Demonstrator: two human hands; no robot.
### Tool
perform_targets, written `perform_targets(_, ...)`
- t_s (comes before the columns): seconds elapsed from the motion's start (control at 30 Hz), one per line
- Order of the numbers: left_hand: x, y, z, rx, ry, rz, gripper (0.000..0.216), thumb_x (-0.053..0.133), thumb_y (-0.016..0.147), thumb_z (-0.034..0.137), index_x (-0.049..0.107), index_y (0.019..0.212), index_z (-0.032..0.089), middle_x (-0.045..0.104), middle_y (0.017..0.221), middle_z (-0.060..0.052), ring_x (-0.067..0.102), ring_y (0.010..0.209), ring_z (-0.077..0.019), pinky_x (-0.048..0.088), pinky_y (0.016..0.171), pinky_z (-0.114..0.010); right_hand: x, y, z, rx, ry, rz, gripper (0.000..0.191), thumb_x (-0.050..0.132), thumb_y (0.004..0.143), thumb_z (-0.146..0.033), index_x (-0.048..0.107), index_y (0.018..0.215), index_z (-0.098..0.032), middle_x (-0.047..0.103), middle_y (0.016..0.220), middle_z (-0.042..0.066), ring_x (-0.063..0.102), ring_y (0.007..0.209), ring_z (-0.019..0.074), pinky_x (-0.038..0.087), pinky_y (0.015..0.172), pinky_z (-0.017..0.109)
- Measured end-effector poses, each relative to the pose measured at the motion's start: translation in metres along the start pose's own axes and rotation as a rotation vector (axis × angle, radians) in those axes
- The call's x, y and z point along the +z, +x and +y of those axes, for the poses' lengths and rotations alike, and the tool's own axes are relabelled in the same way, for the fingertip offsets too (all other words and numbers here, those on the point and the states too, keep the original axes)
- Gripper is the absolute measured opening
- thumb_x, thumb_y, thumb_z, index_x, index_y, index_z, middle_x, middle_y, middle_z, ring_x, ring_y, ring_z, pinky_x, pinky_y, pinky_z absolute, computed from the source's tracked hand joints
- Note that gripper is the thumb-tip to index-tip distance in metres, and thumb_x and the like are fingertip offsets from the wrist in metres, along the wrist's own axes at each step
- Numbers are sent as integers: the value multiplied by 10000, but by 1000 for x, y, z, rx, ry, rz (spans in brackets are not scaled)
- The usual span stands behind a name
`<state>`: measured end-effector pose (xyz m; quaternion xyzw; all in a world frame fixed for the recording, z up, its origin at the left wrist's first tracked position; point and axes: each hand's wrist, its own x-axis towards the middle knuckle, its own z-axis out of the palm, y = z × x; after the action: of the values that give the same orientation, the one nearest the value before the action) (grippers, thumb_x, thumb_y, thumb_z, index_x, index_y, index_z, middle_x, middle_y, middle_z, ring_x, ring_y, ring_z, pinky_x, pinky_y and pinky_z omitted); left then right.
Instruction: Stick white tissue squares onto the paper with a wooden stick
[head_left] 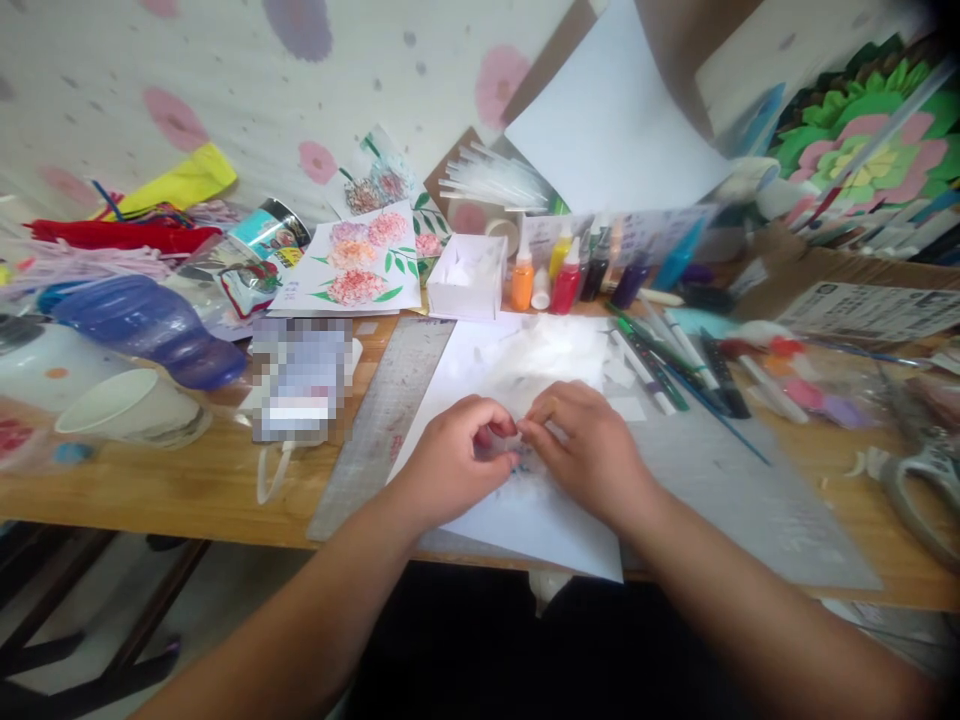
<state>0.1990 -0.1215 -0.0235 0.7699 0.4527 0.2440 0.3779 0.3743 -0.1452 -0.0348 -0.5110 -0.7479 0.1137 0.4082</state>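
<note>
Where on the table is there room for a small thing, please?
The right part of the mat, between the right arm, the blue brush and the scissors, looks bare. So does the table strip left of the cable, in front of the cup. The back is crowded: bottles, box, pens.

My bare hands: two, left hand and right hand
Large white paper sheets: two, one beneath my hands, one curved at the back
Round white paper cup: one
Blue translucent plastic bottle: one
Small white cardboard box: one
Orange plastic squeeze bottle: one
Red plastic squeeze bottle: one
Grey-handled scissors: one pair
Slim pens: several, too blurred for me to count
</note>
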Motion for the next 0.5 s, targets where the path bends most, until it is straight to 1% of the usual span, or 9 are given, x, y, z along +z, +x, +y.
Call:
perform_targets(0.07,1,0,1,14,26,-15,148,643,718,204,574,842,247,575,889,48,513,774,-111,442,695,-248,-3,1,0,102,118,11,193,571,853,-215,579,661,-204,619,686,13,561,705,166,414,671,311)
perform_targets(0.13,2,-1,2,11,44,-21,146,622,723,184,578,842,254,559,878,50,504,762,-108,436,672,-240,-7,0,1,196,274,77,194,571,858,-231,590,667,-205,631,704,6,583,706,156,423,674,299)
perform_targets(0.23,2,-1,1,-1,58,-7,149,590,725,136,575,824,247,544,841,53,494,724,-95,419,647,-226,-14,-3,-1,260,424,123,184,565,868,-275,603,702,-206,633,750,5,599,730,151,437,705,301)
perform_targets(0.33,2,-1,0,5,52,11,127,585,739,125,572,805,233,537,820,54,489,685,-81,404,627,-216,-17,-5,-3,216,426,80,153,597,841,-252,610,696,-205,628,755,0,591,740,150,436,712,299)
perform_targets(0.5,5,3,0,3,78,29,77,622,753,162,566,762,214,539,797,51,483,650,-76,383,595,-216,-15,-3,-6,115,368,24,187,599,842,-215,651,663,-202,633,780,10,597,773,150,436,751,307)
